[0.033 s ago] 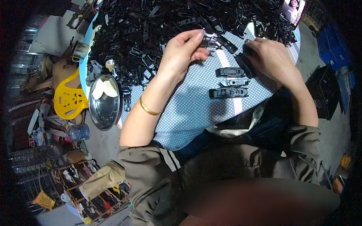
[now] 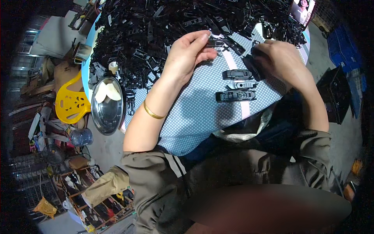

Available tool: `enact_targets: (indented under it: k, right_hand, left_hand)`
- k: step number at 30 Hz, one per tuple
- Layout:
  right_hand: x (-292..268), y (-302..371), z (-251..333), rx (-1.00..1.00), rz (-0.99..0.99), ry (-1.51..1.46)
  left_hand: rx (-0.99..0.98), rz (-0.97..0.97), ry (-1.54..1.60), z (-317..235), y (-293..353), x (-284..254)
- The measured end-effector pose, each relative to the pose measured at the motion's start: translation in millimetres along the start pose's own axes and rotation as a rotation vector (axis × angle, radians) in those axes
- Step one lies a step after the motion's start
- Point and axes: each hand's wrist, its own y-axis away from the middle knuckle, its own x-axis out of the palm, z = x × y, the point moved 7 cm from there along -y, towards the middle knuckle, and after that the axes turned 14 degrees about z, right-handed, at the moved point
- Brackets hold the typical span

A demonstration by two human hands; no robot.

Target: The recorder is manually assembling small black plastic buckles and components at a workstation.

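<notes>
My left hand (image 2: 187,52) is above the tablecloth at the edge of a pile, thumb and index finger pinched on a small black plastic part (image 2: 215,42); the other fingers are curled. To its right, my right hand (image 2: 282,58) has its fingers closed at a dark plastic piece (image 2: 254,45), mostly hidden beneath them. Just under that hand lie stacked dark parts (image 2: 253,67). Nearer me, a black clip-like part (image 2: 237,74), a silver-grey one (image 2: 240,85) and a longer black one (image 2: 235,96) lie in a row.
A large heap of black plastic parts (image 2: 136,27) covers the far table. At left are a metal plate (image 2: 106,117) with two pale slices, a roll of tape (image 2: 113,66) and a yellow chair (image 2: 70,99). A phone (image 2: 302,13) stands far right; blue crates (image 2: 343,46) are beyond.
The small part at my left fingertips sits at a slightly different angle. Both hands are almost where they were, and the row of parts is the same.
</notes>
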Motion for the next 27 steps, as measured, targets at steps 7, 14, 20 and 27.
enact_targets:
  k: [7,14,20,27]
  right_hand:
    - [-3,-15,-16,-0.139,-0.121,-0.26]
    - [-17,-12,-28,-0.094,-0.18,-0.761]
    - [-5,-14,4,-0.047,-0.231,-0.996]
    - [-6,-16,22,-0.069,-0.322,-0.81]
  left_hand:
    - [-0.031,0.098,0.285,7,0,13]
    - [-0.002,0.109,0.227,10,-2,20]
    - [0.078,0.088,0.183,14,3,31]
    - [0.164,0.064,0.092,12,4,29]
